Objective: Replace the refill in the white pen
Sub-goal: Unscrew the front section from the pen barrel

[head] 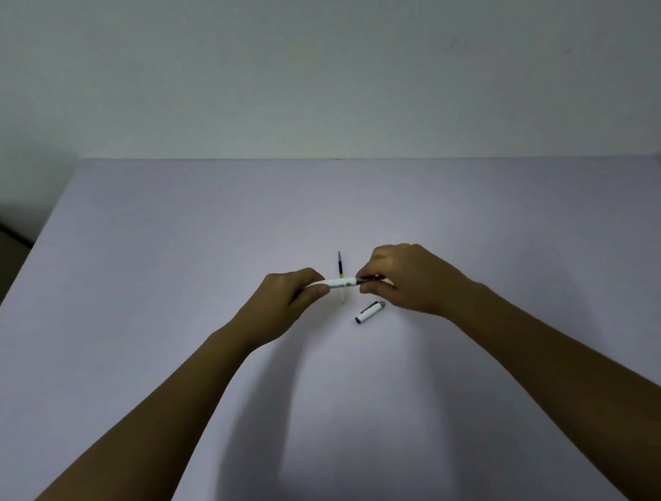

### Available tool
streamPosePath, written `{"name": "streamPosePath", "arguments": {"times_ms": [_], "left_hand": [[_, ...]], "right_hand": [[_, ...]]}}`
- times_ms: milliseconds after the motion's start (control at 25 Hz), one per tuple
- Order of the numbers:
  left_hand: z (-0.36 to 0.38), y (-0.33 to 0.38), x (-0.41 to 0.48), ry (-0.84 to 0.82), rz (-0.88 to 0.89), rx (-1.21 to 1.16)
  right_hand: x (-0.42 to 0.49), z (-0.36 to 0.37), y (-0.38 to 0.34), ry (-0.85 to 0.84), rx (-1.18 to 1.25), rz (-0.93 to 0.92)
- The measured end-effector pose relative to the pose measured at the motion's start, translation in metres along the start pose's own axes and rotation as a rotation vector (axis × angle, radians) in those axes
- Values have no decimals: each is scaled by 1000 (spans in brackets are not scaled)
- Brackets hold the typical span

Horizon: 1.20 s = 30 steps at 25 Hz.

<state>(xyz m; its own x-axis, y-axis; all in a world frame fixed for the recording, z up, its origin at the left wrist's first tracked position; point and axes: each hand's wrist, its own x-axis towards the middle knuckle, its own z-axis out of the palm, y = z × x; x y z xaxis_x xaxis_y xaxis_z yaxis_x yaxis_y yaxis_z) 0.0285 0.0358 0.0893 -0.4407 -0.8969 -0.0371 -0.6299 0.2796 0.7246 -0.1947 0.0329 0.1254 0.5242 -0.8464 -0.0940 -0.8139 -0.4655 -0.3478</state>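
Your left hand (285,301) grips the white pen (340,283) by its barrel, held level above the middle of the table (161,266). Your right hand (400,280) pinches the pen's dark front end. A refill (340,267) lies on the table behind the pen, pointing at the far edge. The cap (370,312) lies just nearer you, below your right hand.

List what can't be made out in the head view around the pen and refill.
- Pen left end: hidden inside the left hand.
- Pen tip end: covered by the right hand fingers; whether it is unscrewed cannot be told.
- Refill middle: crossed by the pen held above it.
- Print on the pen: too small to read.
- Cap: any clip is too small to see.
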Motion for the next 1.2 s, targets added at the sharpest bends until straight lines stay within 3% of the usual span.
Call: {"name": "streamPosePath", "arguments": {"times_ms": [120,320,520,680,880,1080,1200], "left_hand": [[0,3,-1,-2,35,74],[1,7,-3,-70,-19,42],[-2,9,-4,-57,1,64],[-1,9,-9,-44,3,47],[-5,11,-8,-18,11,35],[-3,14,-7,4,7,-16],[-6,14,-5,11,12,-30]], "right_hand": [[3,-1,-2,-104,7,53],[1,-10,0,-74,106,2],[1,-8,-1,-161,-8,61],[-5,-12,-4,-49,94,9],[-4,-14,-6,-134,21,83],[-9,-23,-7,55,63,26],[-9,-26,-8,27,39,44]]}}
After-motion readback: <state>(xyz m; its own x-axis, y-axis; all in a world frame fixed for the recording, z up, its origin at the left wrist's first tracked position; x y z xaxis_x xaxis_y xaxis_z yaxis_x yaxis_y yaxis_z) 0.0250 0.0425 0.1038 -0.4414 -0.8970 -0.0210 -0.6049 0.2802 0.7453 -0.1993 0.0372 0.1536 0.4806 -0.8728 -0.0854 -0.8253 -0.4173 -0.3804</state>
